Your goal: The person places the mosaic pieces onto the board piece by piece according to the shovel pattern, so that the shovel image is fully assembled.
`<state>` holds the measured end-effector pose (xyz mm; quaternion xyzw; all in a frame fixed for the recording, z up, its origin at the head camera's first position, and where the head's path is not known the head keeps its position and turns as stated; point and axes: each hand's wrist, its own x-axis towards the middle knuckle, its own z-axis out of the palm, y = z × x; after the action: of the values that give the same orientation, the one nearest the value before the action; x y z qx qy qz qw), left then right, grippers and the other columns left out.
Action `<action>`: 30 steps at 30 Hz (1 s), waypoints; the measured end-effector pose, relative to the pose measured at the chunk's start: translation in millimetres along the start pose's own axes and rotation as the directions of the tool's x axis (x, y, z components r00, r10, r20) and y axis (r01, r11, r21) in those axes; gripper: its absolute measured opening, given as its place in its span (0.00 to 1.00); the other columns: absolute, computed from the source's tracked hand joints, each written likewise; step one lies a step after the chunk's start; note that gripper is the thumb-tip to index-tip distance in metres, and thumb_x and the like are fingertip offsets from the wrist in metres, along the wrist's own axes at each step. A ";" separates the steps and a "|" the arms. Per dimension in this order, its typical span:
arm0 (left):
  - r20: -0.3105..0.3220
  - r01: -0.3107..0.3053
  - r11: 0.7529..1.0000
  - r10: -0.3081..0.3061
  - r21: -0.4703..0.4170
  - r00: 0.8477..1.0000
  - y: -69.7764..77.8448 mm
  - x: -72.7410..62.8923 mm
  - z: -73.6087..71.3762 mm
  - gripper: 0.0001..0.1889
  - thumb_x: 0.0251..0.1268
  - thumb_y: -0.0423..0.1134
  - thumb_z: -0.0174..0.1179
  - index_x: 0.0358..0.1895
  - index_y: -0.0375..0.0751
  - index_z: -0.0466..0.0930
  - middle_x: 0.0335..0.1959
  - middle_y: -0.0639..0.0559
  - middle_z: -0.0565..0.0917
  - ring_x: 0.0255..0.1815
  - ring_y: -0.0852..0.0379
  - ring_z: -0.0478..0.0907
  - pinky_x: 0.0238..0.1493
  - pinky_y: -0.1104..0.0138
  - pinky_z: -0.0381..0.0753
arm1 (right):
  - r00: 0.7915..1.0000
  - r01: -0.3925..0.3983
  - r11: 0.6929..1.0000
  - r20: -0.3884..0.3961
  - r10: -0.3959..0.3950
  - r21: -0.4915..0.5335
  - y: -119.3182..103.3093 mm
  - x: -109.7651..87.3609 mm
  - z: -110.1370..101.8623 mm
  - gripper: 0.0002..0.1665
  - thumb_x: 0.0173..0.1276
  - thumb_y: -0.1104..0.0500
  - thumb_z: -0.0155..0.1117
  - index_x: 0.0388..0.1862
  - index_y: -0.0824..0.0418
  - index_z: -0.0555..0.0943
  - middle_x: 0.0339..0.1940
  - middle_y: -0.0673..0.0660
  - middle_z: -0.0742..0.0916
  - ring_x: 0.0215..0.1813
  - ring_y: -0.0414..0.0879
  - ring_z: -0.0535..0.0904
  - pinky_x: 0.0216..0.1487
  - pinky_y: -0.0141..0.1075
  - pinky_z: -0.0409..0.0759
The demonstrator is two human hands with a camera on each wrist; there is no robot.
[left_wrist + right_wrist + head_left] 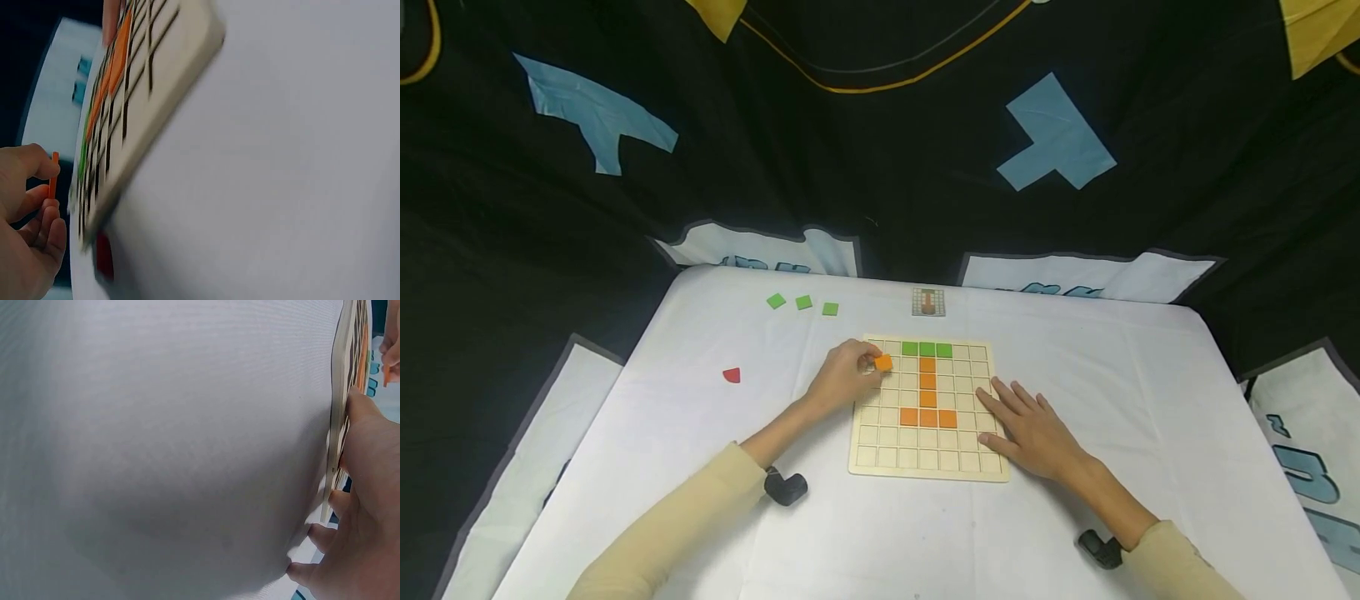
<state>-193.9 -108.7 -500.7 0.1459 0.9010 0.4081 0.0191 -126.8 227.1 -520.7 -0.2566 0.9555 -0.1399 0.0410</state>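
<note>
A wooden grid board (880, 458) lies on the white table. Three green square tiles (927, 349) sit in its top row, with a column of orange tiles (928, 381) below them and a short orange row at the column's foot. My left hand (844, 375) pinches one orange square tile (883, 363) between thumb and fingers, over the board's upper left part. In the left wrist view that orange tile (54, 175) is seen edge-on. My right hand (1036, 429) is spread, its thumb and some fingertips resting on the board's right edge.
Three loose green tiles (803, 302) lie at the back left. Left of the board is a red quarter-round piece (732, 376). A small picture card (928, 302) with a grid pattern lies behind the board. Black cloth (880, 175) hangs beyond the table.
</note>
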 end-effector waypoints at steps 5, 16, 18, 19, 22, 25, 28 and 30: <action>0.094 -0.081 0.997 0.083 -0.016 0.992 18.1 -13.8 15.1 0.15 0.58 0.33 0.68 0.49 0.33 0.85 0.42 0.48 0.82 0.40 0.56 0.76 0.44 0.65 0.79 | 1.000 -0.003 1.000 0.004 0.003 0.002 0.9 -0.2 0.5 0.42 0.73 0.37 0.58 0.78 0.55 0.63 0.78 0.63 0.64 0.76 0.66 0.56 0.68 0.68 0.55; 0.215 -0.171 0.985 0.171 -0.020 0.962 34.2 -40.4 40.3 0.14 0.57 0.32 0.67 0.48 0.34 0.86 0.41 0.50 0.83 0.39 0.58 0.76 0.43 0.69 0.78 | 1.000 -0.003 1.000 0.001 0.003 0.005 1.5 -0.4 1.6 0.42 0.72 0.37 0.58 0.78 0.54 0.64 0.78 0.63 0.64 0.76 0.66 0.56 0.68 0.68 0.55; 0.225 -0.179 0.984 0.178 -0.013 0.958 35.5 -44.0 42.8 0.14 0.57 0.31 0.67 0.48 0.34 0.86 0.41 0.50 0.84 0.40 0.59 0.77 0.44 0.70 0.78 | 1.000 -0.003 1.000 0.000 0.003 0.003 1.6 -0.5 1.7 0.42 0.72 0.37 0.58 0.78 0.55 0.64 0.78 0.63 0.64 0.76 0.66 0.57 0.68 0.68 0.55; 0.229 -0.180 0.984 0.178 -0.010 0.957 36.2 -45.6 43.6 0.14 0.57 0.31 0.67 0.48 0.34 0.86 0.41 0.51 0.84 0.40 0.60 0.77 0.44 0.70 0.78 | 1.000 -0.004 1.000 -0.001 0.004 0.001 1.5 -0.5 1.7 0.42 0.72 0.37 0.58 0.78 0.55 0.64 0.77 0.63 0.64 0.76 0.66 0.57 0.67 0.69 0.55; 0.234 -0.184 0.983 0.178 0.002 0.956 37.3 -49.3 46.0 0.13 0.57 0.32 0.67 0.47 0.35 0.87 0.42 0.52 0.84 0.41 0.60 0.77 0.46 0.70 0.78 | 1.000 -0.005 1.000 -0.002 0.005 -0.003 1.3 -0.2 1.8 0.42 0.72 0.37 0.58 0.78 0.55 0.64 0.77 0.63 0.64 0.76 0.66 0.57 0.67 0.69 0.55; 0.235 -0.214 0.976 0.202 0.027 0.951 37.5 -51.0 48.3 0.13 0.57 0.32 0.67 0.46 0.35 0.87 0.42 0.51 0.85 0.43 0.59 0.78 0.49 0.68 0.78 | 1.000 -0.006 1.000 -0.003 0.006 -0.005 1.0 0.4 1.6 0.42 0.72 0.37 0.59 0.78 0.55 0.64 0.77 0.63 0.64 0.76 0.66 0.57 0.67 0.68 0.56; 0.243 -0.252 0.966 0.232 0.054 0.942 37.5 -51.9 50.0 0.12 0.57 0.32 0.66 0.46 0.35 0.87 0.42 0.51 0.85 0.46 0.57 0.79 0.52 0.67 0.77 | 1.000 -0.005 1.000 -0.005 0.005 -0.005 0.7 0.2 1.2 0.42 0.72 0.38 0.59 0.78 0.55 0.64 0.77 0.63 0.65 0.76 0.66 0.57 0.67 0.68 0.56; 0.252 -0.269 0.960 0.243 0.076 0.937 38.3 -52.7 50.4 0.12 0.57 0.32 0.65 0.45 0.35 0.87 0.42 0.51 0.84 0.47 0.56 0.79 0.54 0.67 0.76 | 1.000 -0.006 1.000 -0.004 0.006 -0.005 0.5 0.2 0.9 0.42 0.72 0.38 0.59 0.78 0.55 0.64 0.77 0.63 0.65 0.76 0.66 0.57 0.67 0.68 0.56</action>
<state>-126.2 -62.6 -510.4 0.3111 0.8862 0.3367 0.0667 -127.1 227.2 -521.8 -0.2535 0.9567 -0.1380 0.0387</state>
